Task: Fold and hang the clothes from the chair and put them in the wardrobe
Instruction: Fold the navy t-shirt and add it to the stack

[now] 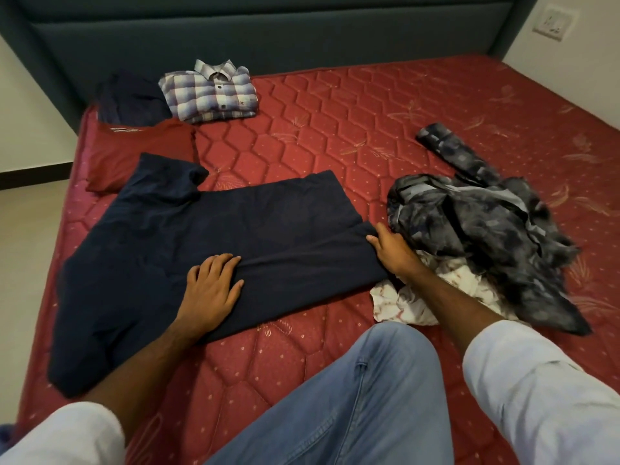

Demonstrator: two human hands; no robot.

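Note:
A navy blue t-shirt (208, 236) lies spread on the red mattress (369, 122), one side folded over lengthwise. My left hand (211, 286) presses flat on the shirt's middle, fingers spread. My right hand (394, 250) holds the hem end of the fold at the shirt's right edge. A crumpled grey patterned shirt (479, 226) lies in a heap to the right, on top of a white floral garment (409, 300). At the back left lie a folded plaid shirt (211, 92), a folded dark garment (131, 99) and a folded maroon shirt (141, 152).
A dark teal headboard (268, 31) runs along the back. My knee in blue jeans (362, 391) rests on the mattress near the front. Floor shows past the bed's left edge. A wall socket (553, 23) sits at the top right.

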